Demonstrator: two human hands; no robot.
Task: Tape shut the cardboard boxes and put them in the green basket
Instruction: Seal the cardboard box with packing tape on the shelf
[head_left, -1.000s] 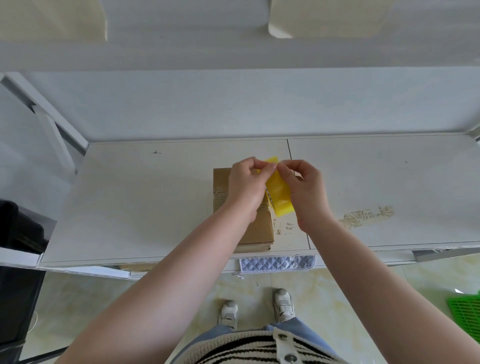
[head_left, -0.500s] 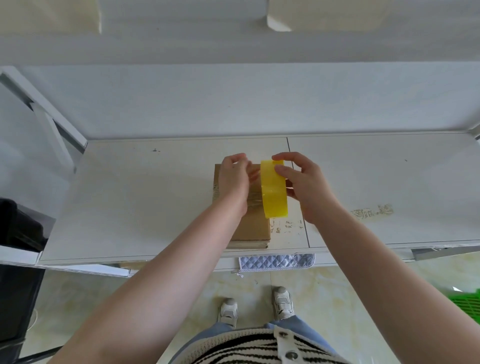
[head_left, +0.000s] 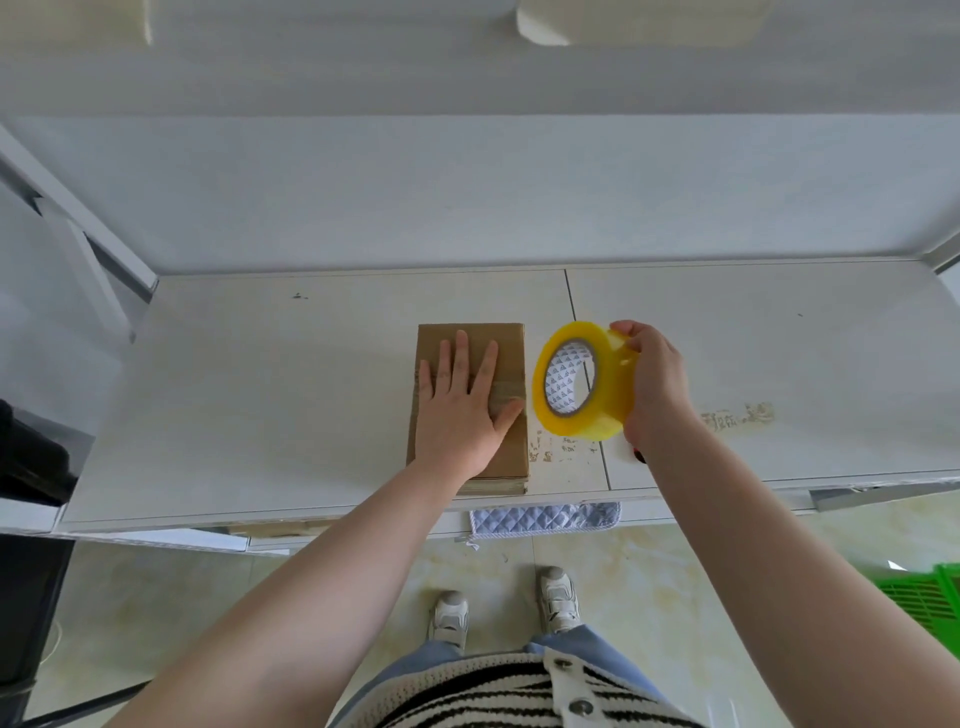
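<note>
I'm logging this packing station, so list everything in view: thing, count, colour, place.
cardboard box: one, brown, flat on the table near its front edge
strip of tape: one, clear, across the box top
tape roll: one, yellow, held above the table right of the box
table: one, white, worn patches
quilted cloth: one, pale blue-grey, hanging under the table's front edge
green basket: one, on the floor at far right, mostly cut off
shoes: two, white, on the floor
left hand: flat on the box
right hand: gripping the tape roll
</note>
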